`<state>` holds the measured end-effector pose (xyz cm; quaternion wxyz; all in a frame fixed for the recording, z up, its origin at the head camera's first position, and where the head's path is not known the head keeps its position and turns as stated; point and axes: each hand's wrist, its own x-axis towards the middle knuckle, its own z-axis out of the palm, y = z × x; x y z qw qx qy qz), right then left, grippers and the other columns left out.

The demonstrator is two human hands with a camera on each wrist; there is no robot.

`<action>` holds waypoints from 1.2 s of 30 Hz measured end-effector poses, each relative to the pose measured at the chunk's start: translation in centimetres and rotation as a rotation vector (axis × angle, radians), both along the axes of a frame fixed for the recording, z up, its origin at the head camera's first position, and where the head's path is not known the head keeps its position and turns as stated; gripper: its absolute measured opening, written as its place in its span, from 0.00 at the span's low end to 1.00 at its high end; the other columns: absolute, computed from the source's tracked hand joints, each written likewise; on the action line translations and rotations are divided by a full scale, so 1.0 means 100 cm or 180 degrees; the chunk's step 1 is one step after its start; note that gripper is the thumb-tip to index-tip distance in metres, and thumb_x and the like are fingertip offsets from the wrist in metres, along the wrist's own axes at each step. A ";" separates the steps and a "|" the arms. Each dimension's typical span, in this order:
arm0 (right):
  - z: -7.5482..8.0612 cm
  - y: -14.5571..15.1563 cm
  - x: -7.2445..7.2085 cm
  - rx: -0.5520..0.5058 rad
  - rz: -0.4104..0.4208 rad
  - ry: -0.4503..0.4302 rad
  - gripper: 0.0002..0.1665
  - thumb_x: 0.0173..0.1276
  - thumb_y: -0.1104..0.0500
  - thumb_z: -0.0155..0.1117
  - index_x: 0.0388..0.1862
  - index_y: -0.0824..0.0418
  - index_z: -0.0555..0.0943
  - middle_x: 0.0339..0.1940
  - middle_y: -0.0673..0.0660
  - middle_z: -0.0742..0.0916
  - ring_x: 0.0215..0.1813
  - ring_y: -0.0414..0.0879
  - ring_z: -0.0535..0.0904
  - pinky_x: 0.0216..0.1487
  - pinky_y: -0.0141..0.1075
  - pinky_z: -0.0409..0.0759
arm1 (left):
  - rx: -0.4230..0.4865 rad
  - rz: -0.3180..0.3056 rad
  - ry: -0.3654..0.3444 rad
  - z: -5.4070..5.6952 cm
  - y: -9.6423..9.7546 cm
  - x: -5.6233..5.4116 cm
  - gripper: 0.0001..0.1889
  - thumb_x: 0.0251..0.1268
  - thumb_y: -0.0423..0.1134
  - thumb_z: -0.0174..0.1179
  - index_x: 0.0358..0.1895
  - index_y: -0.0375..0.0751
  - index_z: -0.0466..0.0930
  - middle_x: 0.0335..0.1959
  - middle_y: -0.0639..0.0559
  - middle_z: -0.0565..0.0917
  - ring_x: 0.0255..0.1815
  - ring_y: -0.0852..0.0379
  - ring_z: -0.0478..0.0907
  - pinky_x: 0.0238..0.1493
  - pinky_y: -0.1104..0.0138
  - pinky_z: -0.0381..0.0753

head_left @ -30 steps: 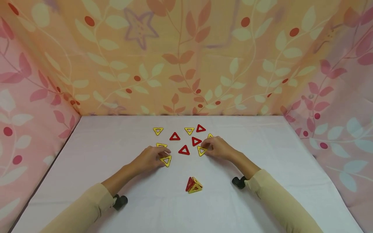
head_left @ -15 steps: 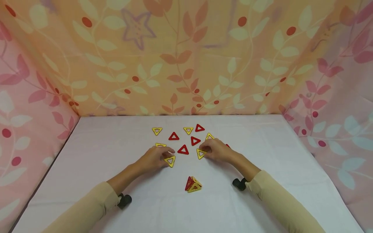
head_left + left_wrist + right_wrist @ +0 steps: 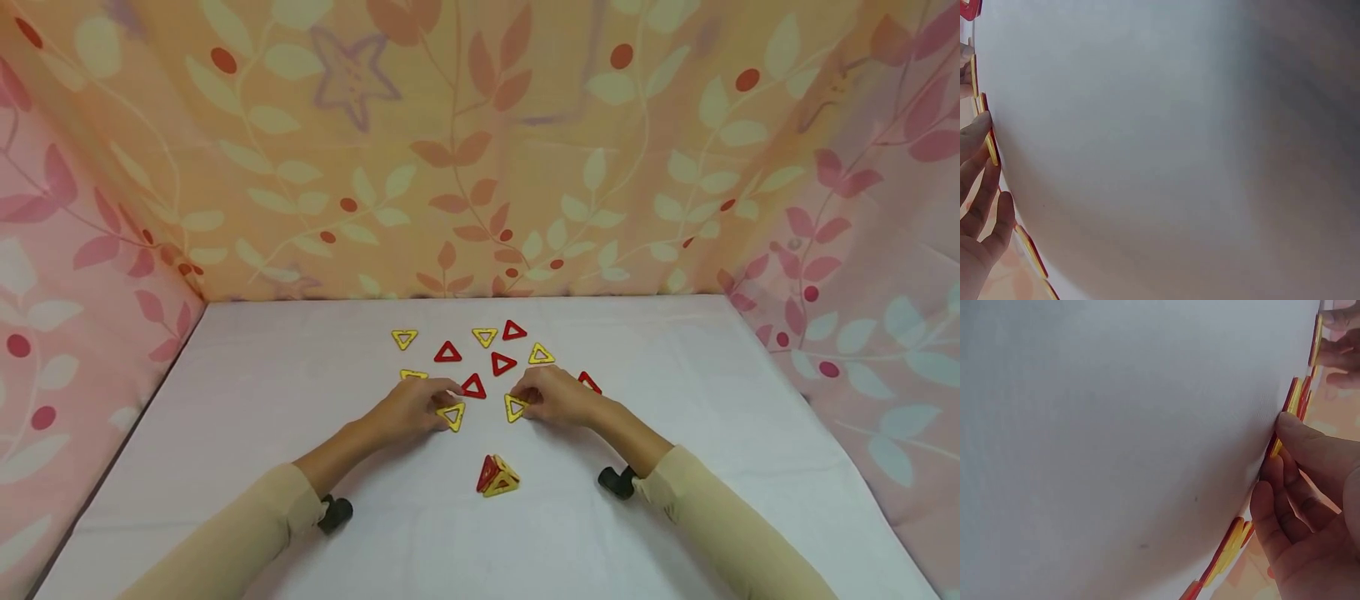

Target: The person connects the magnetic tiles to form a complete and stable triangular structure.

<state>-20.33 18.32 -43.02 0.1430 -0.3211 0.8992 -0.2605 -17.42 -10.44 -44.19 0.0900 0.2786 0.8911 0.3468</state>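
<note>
In the head view my left hand (image 3: 412,408) pinches a yellow triangular tile (image 3: 460,417) with an open centre. My right hand (image 3: 558,397) pinches a similar yellow triangular tile (image 3: 507,408), a short gap to the right of the first. Both wrist views catch these tiles nearly edge-on between thumb and fingers: the left-hand tile (image 3: 994,150) and the right-hand tile (image 3: 1275,445) show yellow and red along their edges. Nearer the front stands a small pyramid (image 3: 489,477) of red and yellow triangles. A red triangle (image 3: 482,387) lies just behind the gap.
More triangles lie flat behind the hands on the white tabletop (image 3: 262,375), among them a yellow triangle (image 3: 405,332) and a red triangle (image 3: 447,359). Another red triangle (image 3: 592,382) is partly covered by the right hand. A patterned curtain (image 3: 450,167) borders the table's far edge.
My left hand has moved right with its yellow tile, narrowing the gap. My right hand has come slightly toward the front with its tile, uncovering a yellow and a red triangle behind it.
</note>
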 end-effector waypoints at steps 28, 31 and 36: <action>0.005 -0.016 0.012 0.0094 -0.0111 -0.0010 0.17 0.59 0.63 0.76 0.48 0.62 0.87 0.40 0.49 0.87 0.38 0.40 0.77 0.42 0.33 0.79 | -0.0101 0.0056 -0.0025 0.004 0.023 -0.002 0.24 0.53 0.35 0.75 0.56 0.41 0.82 0.46 0.54 0.88 0.45 0.59 0.83 0.53 0.64 0.81; 0.005 -0.016 0.013 0.0127 -0.0117 -0.0022 0.17 0.60 0.63 0.76 0.49 0.62 0.86 0.40 0.49 0.87 0.38 0.40 0.78 0.43 0.33 0.79 | -0.0105 0.0053 0.0015 0.003 0.025 -0.001 0.24 0.53 0.35 0.76 0.55 0.42 0.82 0.45 0.54 0.88 0.44 0.60 0.83 0.52 0.64 0.81; 0.004 -0.016 0.013 0.0143 -0.0107 -0.0031 0.17 0.60 0.62 0.75 0.49 0.61 0.86 0.40 0.49 0.87 0.38 0.40 0.77 0.43 0.33 0.79 | -0.0052 -0.0022 0.0066 0.002 0.027 -0.002 0.23 0.52 0.34 0.76 0.54 0.41 0.83 0.45 0.54 0.88 0.43 0.60 0.83 0.52 0.65 0.81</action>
